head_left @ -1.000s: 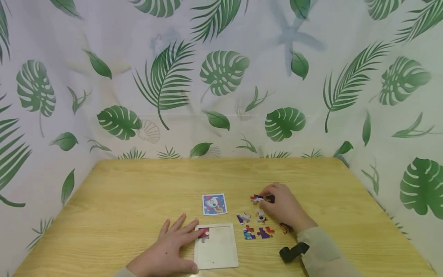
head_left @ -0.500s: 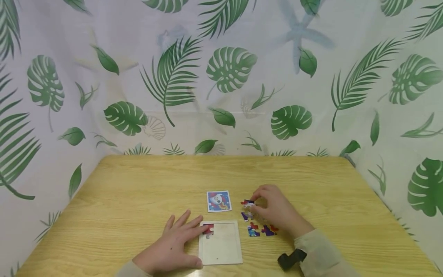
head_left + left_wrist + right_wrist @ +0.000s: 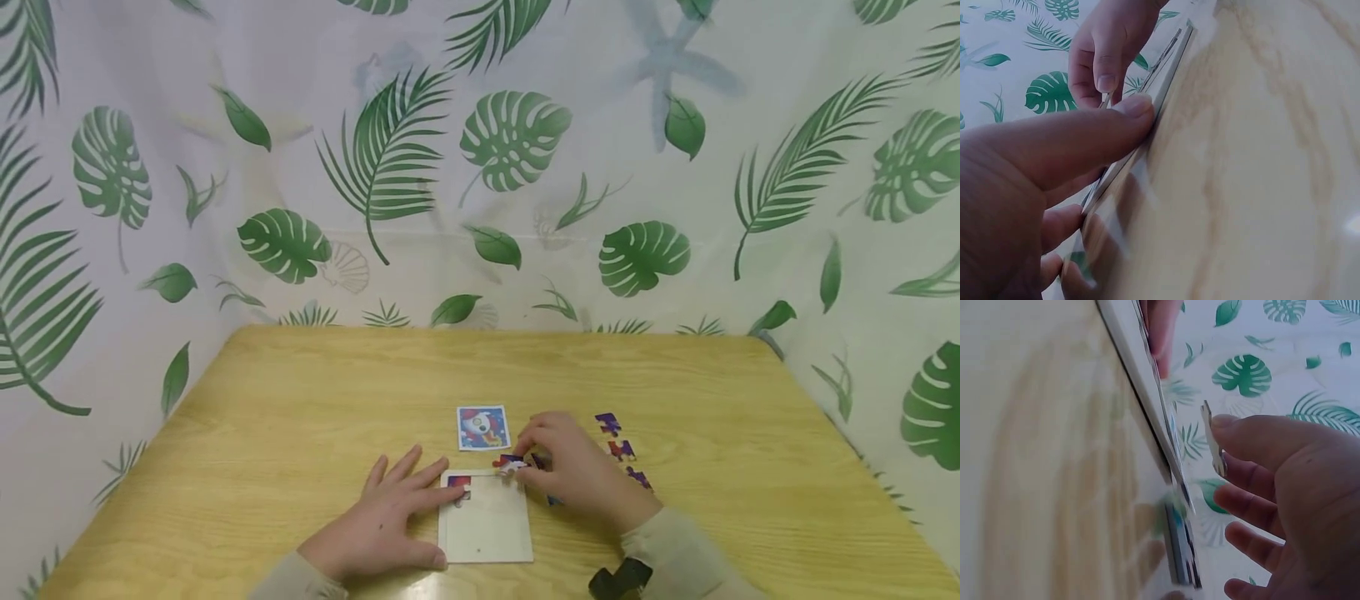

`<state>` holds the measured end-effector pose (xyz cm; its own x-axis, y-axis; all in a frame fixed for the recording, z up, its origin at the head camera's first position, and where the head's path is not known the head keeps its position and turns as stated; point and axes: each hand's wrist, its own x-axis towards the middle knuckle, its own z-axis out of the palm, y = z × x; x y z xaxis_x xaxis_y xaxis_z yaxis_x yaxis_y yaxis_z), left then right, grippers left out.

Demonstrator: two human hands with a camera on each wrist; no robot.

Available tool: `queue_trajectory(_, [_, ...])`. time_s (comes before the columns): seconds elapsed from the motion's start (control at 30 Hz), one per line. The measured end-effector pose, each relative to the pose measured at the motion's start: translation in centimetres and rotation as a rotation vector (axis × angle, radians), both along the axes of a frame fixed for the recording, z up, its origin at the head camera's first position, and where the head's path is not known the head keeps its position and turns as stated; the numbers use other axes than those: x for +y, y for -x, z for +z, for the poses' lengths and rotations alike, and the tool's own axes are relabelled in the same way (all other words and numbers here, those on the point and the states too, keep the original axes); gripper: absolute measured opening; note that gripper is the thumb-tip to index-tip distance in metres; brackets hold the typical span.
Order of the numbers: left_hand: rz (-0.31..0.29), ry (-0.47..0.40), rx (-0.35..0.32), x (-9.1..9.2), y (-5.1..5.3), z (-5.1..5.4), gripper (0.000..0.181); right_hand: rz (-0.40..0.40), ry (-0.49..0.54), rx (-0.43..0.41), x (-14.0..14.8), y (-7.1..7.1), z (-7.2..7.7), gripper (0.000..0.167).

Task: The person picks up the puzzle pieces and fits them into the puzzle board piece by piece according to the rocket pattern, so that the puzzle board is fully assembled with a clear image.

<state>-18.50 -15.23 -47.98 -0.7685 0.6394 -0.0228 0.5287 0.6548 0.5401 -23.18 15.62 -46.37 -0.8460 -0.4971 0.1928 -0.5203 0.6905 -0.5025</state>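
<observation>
A pale square puzzle tray (image 3: 491,529) lies at the table's front, with a red-purple jigsaw piece (image 3: 457,481) in its upper left corner. My left hand (image 3: 386,525) rests at the tray's left side, fingers spread; the index fingertip touches that corner piece, and the thumb (image 3: 1129,109) lies along the tray's edge. Between thumb and index finger, my right hand (image 3: 577,467) pinches another jigsaw piece (image 3: 510,464) above the tray's upper right edge. Seen edge-on in the right wrist view, the pinched piece (image 3: 1214,440) is clear of the tray; the other right fingers are loosely bent.
Behind the tray lies a picture card (image 3: 483,428) with a rocket-like print. Loose jigsaw pieces (image 3: 608,424) lie to the right on the wooden table (image 3: 337,392), some hidden by my right hand. A black device (image 3: 620,578) sits at the right wrist. Leaf-printed cloth (image 3: 420,275) surrounds the table.
My right hand has carried the pinched jigsaw piece leftward and nearer, from the loose pieces to the tray's upper right. My left hand has stayed at the tray. The head view has shifted slightly.
</observation>
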Motion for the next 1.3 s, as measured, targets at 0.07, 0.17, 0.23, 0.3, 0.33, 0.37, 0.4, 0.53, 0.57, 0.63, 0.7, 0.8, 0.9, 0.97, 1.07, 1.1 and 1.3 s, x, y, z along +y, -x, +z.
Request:
queue_trajectory(0.07, [0.003, 0.000, -0.014, 0.0, 0.1, 0.1, 0.080, 0.028, -0.018, 0.001, -0.6, -0.1, 0.0, 0.014])
queue_trajectory(0.17, [0.012, 0.004, -0.027, -0.1, 0.1, 0.2, 0.079, 0.059, -0.044, 0.005, -1.5, -0.3, 0.0, 0.014])
queue_trajectory(0.23, [0.018, 0.001, -0.034, -0.3, 0.1, 0.4, 0.079, 0.066, -0.061, 0.004, -2.1, -0.4, -0.1, 0.015])
queue_trajectory(0.3, [0.018, -0.003, -0.034, -0.4, 0.0, 0.4, 0.080, 0.073, -0.076, 0.004, -2.7, -0.6, -0.1, 0.015])
queue_trajectory(0.33, [0.016, -0.006, -0.033, -0.5, 0.0, 0.4, 0.080, 0.071, -0.086, 0.004, -2.9, -0.6, -0.2, 0.015])
queue_trajectory(0.37, [0.015, -0.007, -0.032, -0.5, 0.0, 0.5, 0.080, 0.069, -0.095, 0.002, -3.2, -0.7, -0.2, 0.016])
queue_trajectory(0.4, [0.015, -0.007, -0.028, -0.6, -0.1, 0.5, 0.081, 0.067, -0.100, -0.001, -3.4, -0.8, -0.2, 0.017])
queue_trajectory(0.53, [0.016, 0.004, -0.010, -0.5, -0.1, 0.4, 0.083, 0.023, -0.144, 0.005, -4.0, -1.0, -0.4, 0.019])
queue_trajectory(0.57, [0.016, 0.007, -0.008, -0.5, -0.1, 0.4, 0.083, 0.013, -0.154, 0.008, -4.1, -1.0, -0.4, 0.019])
queue_trajectory(0.63, [0.015, 0.014, -0.004, -0.4, 0.0, 0.4, 0.084, -0.001, -0.169, 0.015, -4.1, -1.1, -0.5, 0.020])
queue_trajectory(0.7, [0.015, 0.021, -0.002, -0.3, 0.0, 0.4, 0.085, -0.001, -0.178, 0.023, -4.1, -1.2, -0.5, 0.020])
queue_trajectory(0.8, [0.014, 0.025, 0.010, 0.0, 0.0, 0.4, 0.086, 0.001, -0.180, 0.021, -4.2, -1.3, -0.5, 0.020])
queue_trajectory(0.9, [0.017, 0.032, 0.015, 0.3, 0.0, 0.3, 0.085, -0.004, -0.188, -0.002, -4.2, -1.4, -0.6, 0.019])
queue_trajectory(0.97, [0.020, 0.034, 0.014, 0.4, 0.0, 0.2, 0.084, -0.006, -0.192, -0.008, -4.2, -1.5, -0.7, 0.019])
queue_trajectory(1.07, [0.024, 0.038, 0.017, 0.5, -0.1, 0.0, 0.084, 0.002, -0.182, 0.015, -4.2, -1.6, -0.8, 0.019])
queue_trajectory(1.1, [0.025, 0.037, 0.020, 0.5, -0.1, 0.0, 0.084, 0.005, -0.177, 0.025, -4.2, -1.6, -0.7, 0.019])
queue_trajectory(1.3, [0.024, 0.041, 0.020, 0.7, -0.2, -0.1, 0.087, 0.005, -0.163, 0.037, -4.1, -1.6, -0.8, 0.020])
